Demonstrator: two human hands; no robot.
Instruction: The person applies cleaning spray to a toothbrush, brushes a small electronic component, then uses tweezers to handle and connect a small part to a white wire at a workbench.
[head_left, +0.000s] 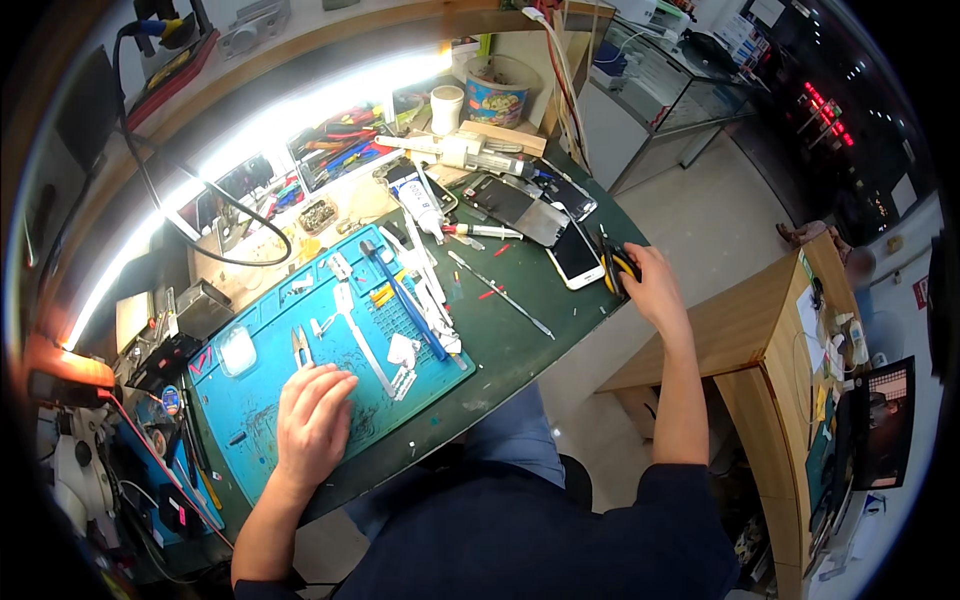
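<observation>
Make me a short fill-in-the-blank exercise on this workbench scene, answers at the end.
1. The left hand is over a mat coloured ____.
2. The right hand holds black-and-yellow pliers beside a phone with a ____ frame.
3. From the person's side, that phone lies to the ____ of the mat.
4. The bench top is dark ____.

Missing words: blue; white; right; green.

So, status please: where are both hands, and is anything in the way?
Right hand at the pliers. Left hand over blue mat, by pointed tool, grip unclear. White phone crowds pliers.
</observation>
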